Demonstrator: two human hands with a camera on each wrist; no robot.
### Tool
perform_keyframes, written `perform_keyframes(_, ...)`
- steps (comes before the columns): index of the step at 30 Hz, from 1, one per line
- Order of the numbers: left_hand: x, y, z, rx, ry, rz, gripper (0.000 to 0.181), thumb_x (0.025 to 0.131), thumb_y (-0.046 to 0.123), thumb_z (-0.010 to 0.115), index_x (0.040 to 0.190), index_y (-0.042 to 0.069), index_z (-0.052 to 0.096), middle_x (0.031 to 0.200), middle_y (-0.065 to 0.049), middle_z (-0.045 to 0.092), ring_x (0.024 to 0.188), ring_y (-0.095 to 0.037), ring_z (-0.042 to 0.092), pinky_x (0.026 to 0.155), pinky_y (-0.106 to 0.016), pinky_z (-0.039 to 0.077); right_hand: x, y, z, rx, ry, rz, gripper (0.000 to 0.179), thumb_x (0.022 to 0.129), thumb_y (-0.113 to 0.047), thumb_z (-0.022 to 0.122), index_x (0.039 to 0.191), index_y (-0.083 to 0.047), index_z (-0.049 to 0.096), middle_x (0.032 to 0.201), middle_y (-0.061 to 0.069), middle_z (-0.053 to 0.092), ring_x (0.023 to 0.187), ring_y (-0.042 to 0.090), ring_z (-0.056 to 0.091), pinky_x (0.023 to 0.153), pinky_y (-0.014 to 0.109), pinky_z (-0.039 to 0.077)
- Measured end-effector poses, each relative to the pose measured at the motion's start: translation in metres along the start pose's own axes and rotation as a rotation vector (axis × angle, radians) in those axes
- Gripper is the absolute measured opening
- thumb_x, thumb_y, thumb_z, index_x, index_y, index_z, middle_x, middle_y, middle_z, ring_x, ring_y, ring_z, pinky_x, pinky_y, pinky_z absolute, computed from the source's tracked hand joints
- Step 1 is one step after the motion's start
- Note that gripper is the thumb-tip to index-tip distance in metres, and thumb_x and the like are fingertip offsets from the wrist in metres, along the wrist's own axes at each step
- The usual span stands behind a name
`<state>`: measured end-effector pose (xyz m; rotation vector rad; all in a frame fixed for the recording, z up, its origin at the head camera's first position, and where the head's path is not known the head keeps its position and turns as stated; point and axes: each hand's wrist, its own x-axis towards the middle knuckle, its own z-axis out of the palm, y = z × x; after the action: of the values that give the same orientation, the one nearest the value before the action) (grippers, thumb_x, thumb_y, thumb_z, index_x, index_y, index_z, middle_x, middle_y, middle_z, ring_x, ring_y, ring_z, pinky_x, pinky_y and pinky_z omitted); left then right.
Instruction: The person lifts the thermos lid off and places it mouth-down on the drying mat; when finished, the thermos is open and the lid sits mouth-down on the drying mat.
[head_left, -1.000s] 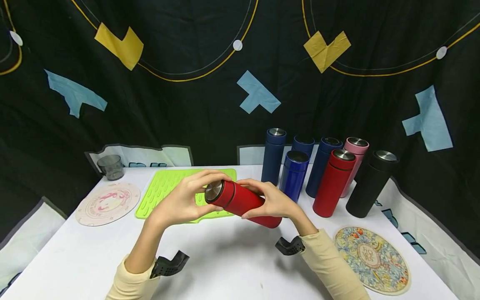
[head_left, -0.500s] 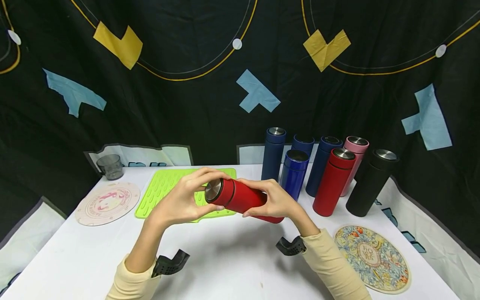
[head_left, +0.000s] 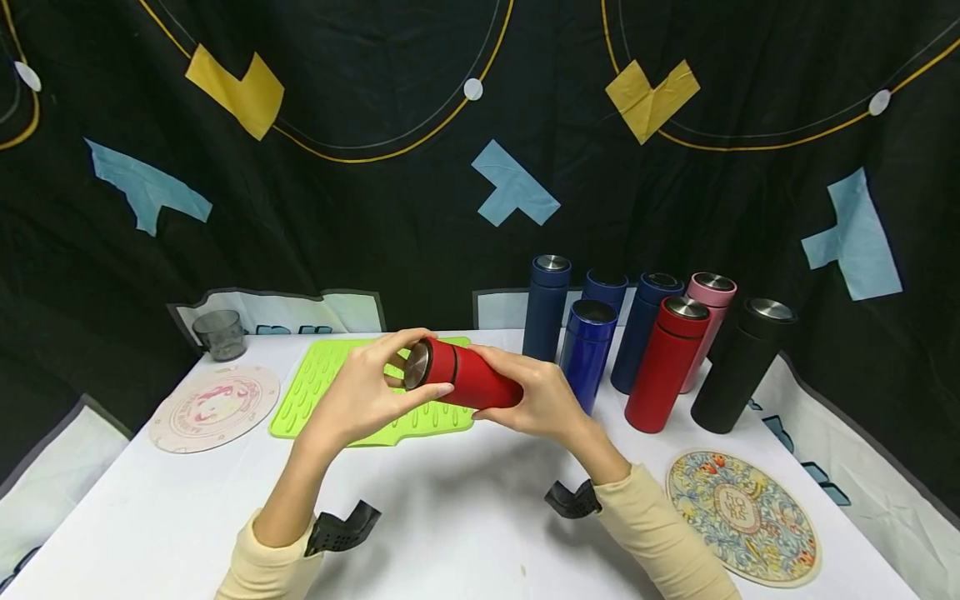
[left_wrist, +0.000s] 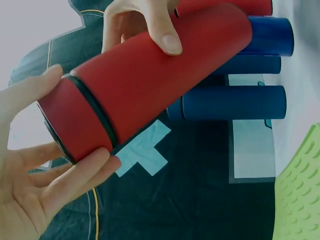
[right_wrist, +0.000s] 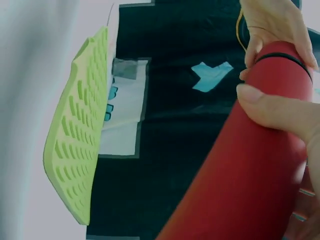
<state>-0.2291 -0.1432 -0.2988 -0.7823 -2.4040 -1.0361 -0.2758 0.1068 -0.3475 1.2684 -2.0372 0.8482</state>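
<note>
Both hands hold a red thermos above the middle of the table, tilted, its steel-topped lid end to the left. My left hand grips the lid, thumb on the near side and fingers round the far side. Around the body curls my right hand, hiding the bottom end in the head view. In the left wrist view a black ring divides lid and body of the thermos. The right wrist view has the right thumb lying along the red body. Behind the thermos lies a lime-green drying mat.
Several upright thermoses stand at the right back: a shiny blue one, a red one, a pink one and a black one. A floral round mat is front right; a pink round mat and grey cup are left.
The held thermos has swung to a flatter angle and shifted slightly left and up. My right hand has moved left along it, and its bottom end is now behind that hand.
</note>
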Motion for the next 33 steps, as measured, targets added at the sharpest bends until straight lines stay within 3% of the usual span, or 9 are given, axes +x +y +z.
perform_keyframes(2, 0.0, 0.0, -0.001, -0.006, -0.006, -0.014, 0.059, 0.075, 0.033, 0.084, 0.125, 0.015, 0.058, 0.105, 0.002, 0.065, 0.081, -0.015, 0.065, 0.068, -0.029, 0.058, 0.0, -0.002, -0.001, -0.05, 0.004, -0.004, 0.076, 0.066, -0.023, 0.09, 0.133, -0.009, 0.057, 0.125, 0.008, 0.064, 0.107, 0.022, 0.064, 0.085, 0.033, 0.054)
perform_keyframes(4, -0.001, -0.001, -0.003, -0.013, -0.036, 0.014, 0.063, 0.074, 0.03, 0.085, 0.128, 0.016, 0.057, 0.113, 0.002, 0.063, 0.09, -0.014, 0.063, 0.073, -0.031, 0.058, 0.001, -0.003, -0.002, -0.083, -0.008, -0.003, 0.077, 0.066, -0.025, 0.091, 0.133, -0.01, 0.058, 0.125, 0.007, 0.064, 0.107, 0.022, 0.064, 0.086, 0.033, 0.054)
perform_keyframes(8, -0.001, -0.004, -0.009, -0.052, -0.114, 0.172, 0.07, 0.071, 0.015, 0.088, 0.133, 0.017, 0.056, 0.131, 0.002, 0.054, 0.111, -0.016, 0.056, 0.083, -0.033, 0.056, 0.003, -0.007, -0.008, -0.073, -0.05, -0.003, 0.079, 0.063, -0.027, 0.092, 0.132, -0.011, 0.058, 0.12, 0.006, 0.066, 0.102, 0.019, 0.065, 0.083, 0.031, 0.055)
perform_keyframes(12, 0.001, -0.006, -0.014, -0.12, -0.123, 0.285, 0.065, 0.069, 0.004, 0.087, 0.127, 0.017, 0.061, 0.133, 0.001, 0.054, 0.116, -0.017, 0.054, 0.083, -0.033, 0.056, 0.005, -0.009, -0.012, -0.011, -0.071, 0.009, 0.079, 0.064, -0.027, 0.092, 0.133, -0.012, 0.057, 0.117, 0.005, 0.067, 0.1, 0.017, 0.066, 0.082, 0.029, 0.055)
perform_keyframes(17, -0.001, -0.008, -0.014, -0.15, -0.087, 0.262, 0.06, 0.069, 0.009, 0.088, 0.123, 0.017, 0.064, 0.126, -0.001, 0.059, 0.109, -0.017, 0.058, 0.077, -0.031, 0.057, 0.006, -0.01, -0.012, 0.007, -0.076, 0.001, 0.077, 0.065, -0.028, 0.091, 0.133, -0.012, 0.058, 0.118, 0.004, 0.067, 0.102, 0.016, 0.065, 0.083, 0.028, 0.055)
perform_keyframes(22, -0.003, -0.006, -0.009, -0.108, -0.01, 0.11, 0.055, 0.073, 0.027, 0.086, 0.123, 0.019, 0.064, 0.11, 0.004, 0.065, 0.09, -0.013, 0.063, 0.067, -0.026, 0.057, 0.003, -0.013, -0.009, -0.095, -0.042, -0.015, 0.077, 0.064, -0.029, 0.091, 0.131, -0.011, 0.059, 0.121, 0.006, 0.066, 0.106, 0.02, 0.065, 0.084, 0.033, 0.055)
perform_keyframes(26, -0.002, -0.006, -0.007, -0.076, -0.043, 0.022, 0.06, 0.075, 0.037, 0.083, 0.127, 0.018, 0.06, 0.108, 0.004, 0.065, 0.088, -0.013, 0.063, 0.069, -0.027, 0.057, 0.003, -0.014, -0.009, -0.149, -0.038, -0.012, 0.077, 0.064, -0.03, 0.091, 0.131, -0.011, 0.059, 0.123, 0.007, 0.065, 0.108, 0.021, 0.064, 0.085, 0.036, 0.055)
perform_keyframes(30, -0.001, -0.008, -0.011, -0.085, -0.117, 0.1, 0.072, 0.072, 0.021, 0.087, 0.135, 0.017, 0.053, 0.124, 0.003, 0.058, 0.106, -0.016, 0.057, 0.08, -0.033, 0.056, 0.003, -0.012, -0.011, -0.134, -0.051, 0.006, 0.078, 0.064, -0.031, 0.091, 0.132, -0.011, 0.059, 0.121, 0.006, 0.066, 0.106, 0.02, 0.065, 0.084, 0.034, 0.055)
perform_keyframes(33, -0.001, -0.009, -0.013, -0.109, -0.124, 0.182, 0.075, 0.07, 0.006, 0.086, 0.136, 0.019, 0.053, 0.132, 0.004, 0.054, 0.116, -0.017, 0.054, 0.085, -0.037, 0.055, 0.002, -0.01, -0.013, -0.11, -0.058, 0.023, 0.079, 0.064, -0.03, 0.091, 0.134, -0.012, 0.058, 0.121, 0.005, 0.066, 0.104, 0.019, 0.065, 0.084, 0.033, 0.055)
